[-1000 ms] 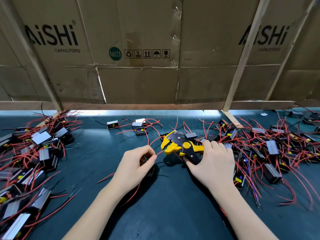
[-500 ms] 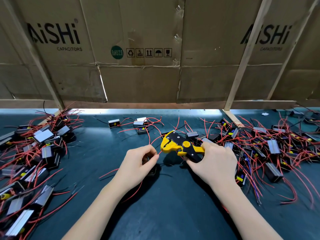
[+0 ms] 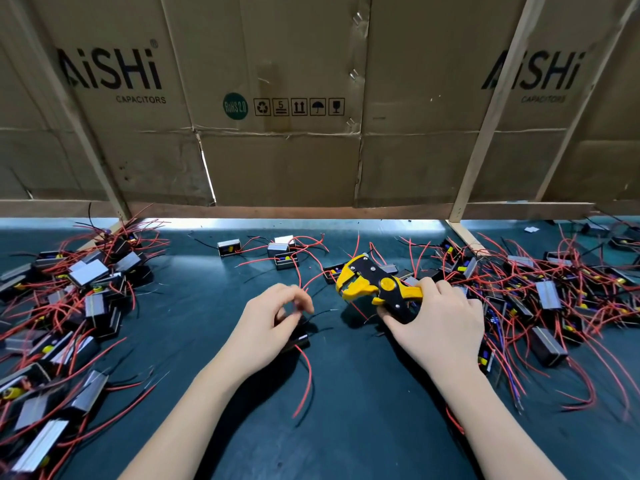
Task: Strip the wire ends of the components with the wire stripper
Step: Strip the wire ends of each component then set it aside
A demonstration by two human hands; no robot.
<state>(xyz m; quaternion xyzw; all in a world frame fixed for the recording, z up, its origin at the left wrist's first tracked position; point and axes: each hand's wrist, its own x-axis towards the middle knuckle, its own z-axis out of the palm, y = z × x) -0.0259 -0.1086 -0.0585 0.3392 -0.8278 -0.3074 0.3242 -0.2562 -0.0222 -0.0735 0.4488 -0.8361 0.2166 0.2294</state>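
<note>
A wall of brown cardboard boxes (image 3: 277, 98) fills the top half of the frame. Under it lies the dark green table (image 3: 346, 410), from side to side.

On the left side of the frame sits a big pile of components (image 3: 69, 306), small black and silver boxes with red wires. A second big pile (image 3: 536, 296) sits on the right side, just behind and beside your right hand. A few loose boxes (image 3: 282, 252) lie in the upper middle of the table.

Your right hand (image 3: 438, 327) is right of the middle. Its fingers are curled around the handles of the wire stripper (image 3: 375, 284). The yellow and black head of the tool sticks out to the upper left of that hand and points at your other hand, with a small gap between them.

Your left hand (image 3: 268, 327) is in the middle of the frame. It looks a bit blurry. It holds a small black component (image 3: 299, 336), which peeks out on the right under your palm. Your thumb and fingers come together above it, but you cannot tell if they pinch a wire. A red wire (image 3: 306, 379) runs from the little box down toward the bottom of the frame.
</note>
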